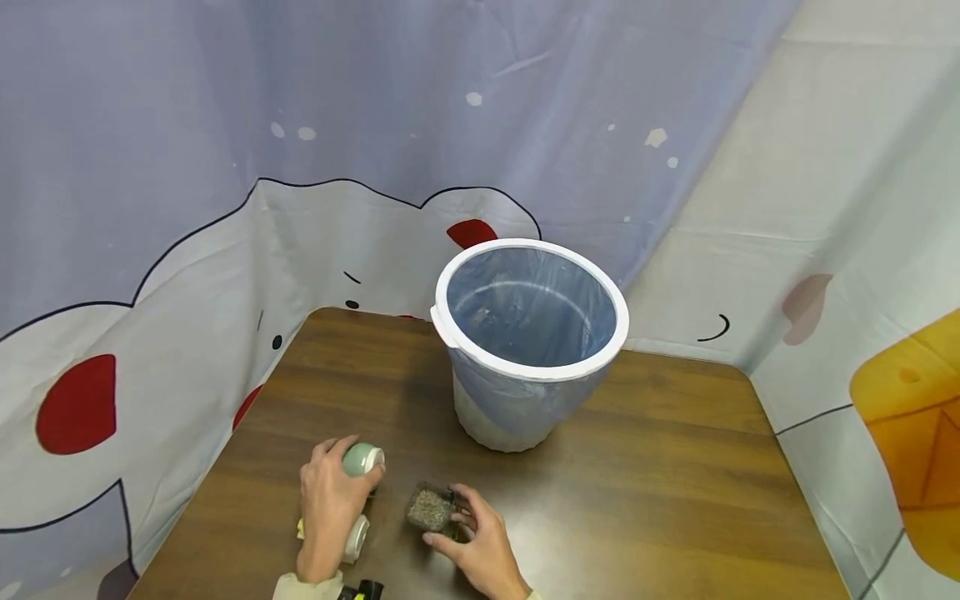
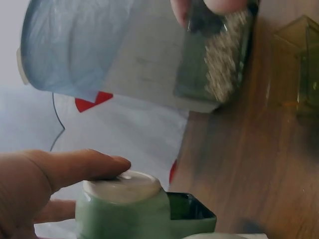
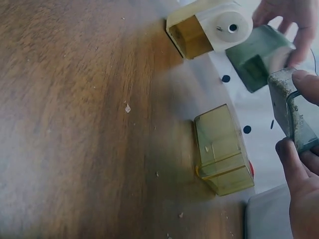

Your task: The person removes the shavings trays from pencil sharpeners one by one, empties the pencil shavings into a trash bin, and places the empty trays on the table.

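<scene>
The small clear drawer (image 3: 280, 109) is held above the table (image 1: 637, 500), near the front foot of the bin and short of its mouth. Gray-brown shavings (image 1: 429, 510) lie inside it. The right hand (image 1: 480, 546) has the drawer in a pinching grip, thumb on one side and fingertips on the other.

Just beside it, the left hand (image 1: 330, 496) grips a green sharpener (image 1: 360, 460), thumb against its pale end and fingers around the body. The right-wrist view shows a dark recess in that body, probably where the drawer fits, though blur there leaves it uncertain.

Nearer the person, under the left forearm, a white sharpener (image 3: 214, 22) with an amber compartment rests on the table. A yellow see-through drawer (image 3: 224, 144) sits apart from it, close to the right hand. A few pale scraps (image 3: 127, 108) dot the wood.

Farther out stands the bin (image 1: 491, 417), lined with a clear bag (image 1: 532, 312), its wide mouth uncovered. Printed cloth (image 1: 420, 100) hangs behind.

The step in hand looks like emptying the drawer: it is apart from the green body, its load not yet tipped out. The next move calls for a level carry up over the bin's white rim, then a turn well inside the bag. Tilting early could scatter shavings on the wood.
</scene>
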Action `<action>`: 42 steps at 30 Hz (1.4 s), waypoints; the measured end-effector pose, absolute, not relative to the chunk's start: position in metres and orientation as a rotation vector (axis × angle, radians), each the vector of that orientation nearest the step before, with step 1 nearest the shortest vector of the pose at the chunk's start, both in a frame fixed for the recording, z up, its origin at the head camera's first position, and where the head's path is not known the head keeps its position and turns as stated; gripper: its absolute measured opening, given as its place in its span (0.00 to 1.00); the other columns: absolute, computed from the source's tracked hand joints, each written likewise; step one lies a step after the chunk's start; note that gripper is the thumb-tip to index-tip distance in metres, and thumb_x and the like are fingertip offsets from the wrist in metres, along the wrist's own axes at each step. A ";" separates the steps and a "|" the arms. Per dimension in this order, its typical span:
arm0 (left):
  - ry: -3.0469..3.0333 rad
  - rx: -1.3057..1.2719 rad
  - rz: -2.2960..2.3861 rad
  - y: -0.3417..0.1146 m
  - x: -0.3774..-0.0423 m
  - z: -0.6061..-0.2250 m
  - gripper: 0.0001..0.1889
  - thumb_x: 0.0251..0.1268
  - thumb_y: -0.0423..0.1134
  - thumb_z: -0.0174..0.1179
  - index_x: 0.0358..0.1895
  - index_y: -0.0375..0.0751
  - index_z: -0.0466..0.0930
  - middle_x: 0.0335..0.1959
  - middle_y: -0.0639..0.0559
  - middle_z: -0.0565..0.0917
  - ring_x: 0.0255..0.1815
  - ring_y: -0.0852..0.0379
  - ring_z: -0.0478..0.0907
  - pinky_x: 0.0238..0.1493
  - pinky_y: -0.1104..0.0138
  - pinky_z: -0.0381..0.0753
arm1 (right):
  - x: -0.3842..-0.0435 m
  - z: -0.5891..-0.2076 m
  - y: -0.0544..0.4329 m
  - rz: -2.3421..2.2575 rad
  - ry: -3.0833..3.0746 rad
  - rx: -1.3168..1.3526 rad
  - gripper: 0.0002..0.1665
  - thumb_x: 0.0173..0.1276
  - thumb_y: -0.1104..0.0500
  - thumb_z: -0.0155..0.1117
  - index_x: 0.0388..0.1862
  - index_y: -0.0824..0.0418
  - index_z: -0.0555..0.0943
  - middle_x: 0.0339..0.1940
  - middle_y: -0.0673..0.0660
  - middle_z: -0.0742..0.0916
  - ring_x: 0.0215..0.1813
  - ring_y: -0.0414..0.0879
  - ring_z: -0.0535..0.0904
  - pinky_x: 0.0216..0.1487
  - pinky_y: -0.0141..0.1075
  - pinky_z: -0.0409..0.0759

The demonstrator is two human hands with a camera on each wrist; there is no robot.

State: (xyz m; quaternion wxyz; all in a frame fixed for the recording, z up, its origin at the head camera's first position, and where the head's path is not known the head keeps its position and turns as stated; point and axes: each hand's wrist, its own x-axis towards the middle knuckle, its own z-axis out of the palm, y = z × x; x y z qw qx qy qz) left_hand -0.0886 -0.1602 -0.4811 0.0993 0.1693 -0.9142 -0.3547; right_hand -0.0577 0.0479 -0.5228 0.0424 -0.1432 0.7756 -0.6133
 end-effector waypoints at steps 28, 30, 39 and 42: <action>-2.711 0.518 -1.088 -0.167 -0.098 -0.513 0.31 0.39 0.36 0.71 0.53 0.32 0.74 0.55 0.29 0.69 0.50 0.26 0.64 0.46 0.43 0.66 | -0.052 -0.537 0.064 -2.000 2.253 -0.134 0.39 0.48 0.60 0.74 0.60 0.65 0.68 0.57 0.64 0.75 0.55 0.56 0.74 0.52 0.37 0.76; -2.707 0.512 -1.082 -0.166 -0.097 -0.517 0.31 0.39 0.36 0.71 0.53 0.32 0.74 0.55 0.28 0.69 0.50 0.26 0.65 0.47 0.44 0.65 | -0.053 -0.548 0.065 -2.042 2.254 -0.119 0.41 0.47 0.60 0.75 0.60 0.65 0.68 0.57 0.63 0.76 0.55 0.55 0.75 0.51 0.36 0.76; -2.724 0.563 -1.090 -0.163 -0.098 -0.525 0.33 0.41 0.37 0.71 0.56 0.37 0.72 0.60 0.33 0.65 0.53 0.30 0.62 0.39 0.40 0.70 | -0.052 -0.568 0.068 -2.107 2.226 -0.114 0.44 0.46 0.56 0.76 0.61 0.67 0.67 0.58 0.64 0.74 0.57 0.53 0.73 0.51 0.33 0.76; -2.763 0.565 -1.096 -0.162 -0.099 -0.525 0.33 0.43 0.38 0.70 0.58 0.39 0.71 0.62 0.35 0.64 0.55 0.30 0.60 0.38 0.38 0.70 | -0.051 -0.567 0.069 -2.084 2.209 -0.070 0.44 0.47 0.55 0.75 0.62 0.66 0.67 0.59 0.65 0.74 0.58 0.54 0.72 0.51 0.33 0.76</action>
